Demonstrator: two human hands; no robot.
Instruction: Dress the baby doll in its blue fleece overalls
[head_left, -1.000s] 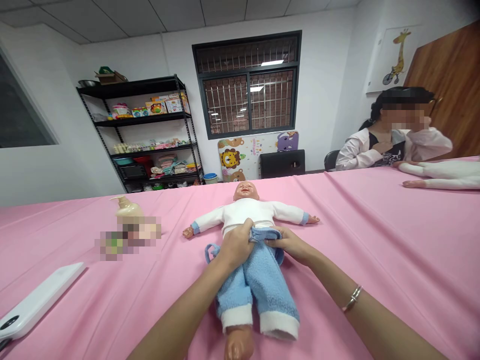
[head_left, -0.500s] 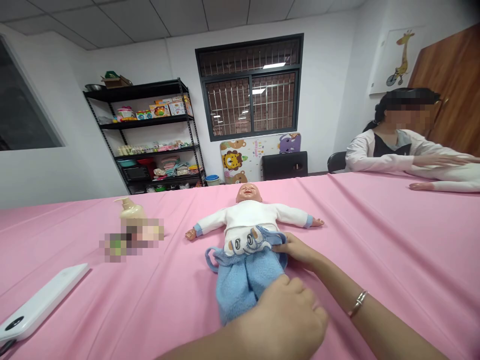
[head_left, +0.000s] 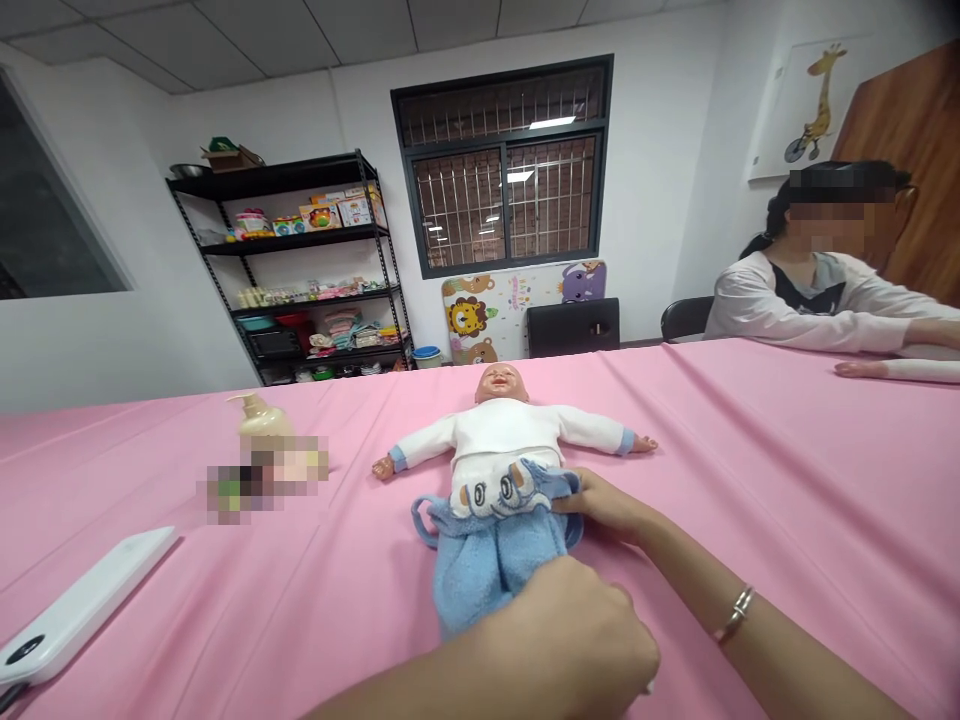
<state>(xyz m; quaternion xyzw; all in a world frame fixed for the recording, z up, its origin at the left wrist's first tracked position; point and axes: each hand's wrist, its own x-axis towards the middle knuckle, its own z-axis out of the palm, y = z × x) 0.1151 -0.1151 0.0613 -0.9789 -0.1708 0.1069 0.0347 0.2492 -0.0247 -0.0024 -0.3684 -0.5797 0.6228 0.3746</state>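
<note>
A baby doll [head_left: 501,428] in a white long-sleeved top lies on its back, arms spread and head at the far end. Blue fleece overalls [head_left: 472,570] cover its legs, and their white bib with embroidered eyes is folded at the waist. At the waist's right side, my right hand [head_left: 604,505] grips the blue cloth near a strap, some fingers hidden. My left hand [head_left: 570,635] crosses in front, closed in a fist over the lower right trouser leg. A small white bit shows at its edge, but what it grips is hidden.
Pink cloth [head_left: 315,620] covers the table. To the left are a white device [head_left: 97,595], a pump bottle [head_left: 262,418] and blurred items. Across the table at right, a person [head_left: 795,300] sits by another doll's arm [head_left: 900,370]. Black shelves [head_left: 300,240] stand behind.
My left fist has turned, so its knuckles show less. My right hand keeps its hold at the waist. The view has shifted slightly, and the seated person's arms reach farther right.
</note>
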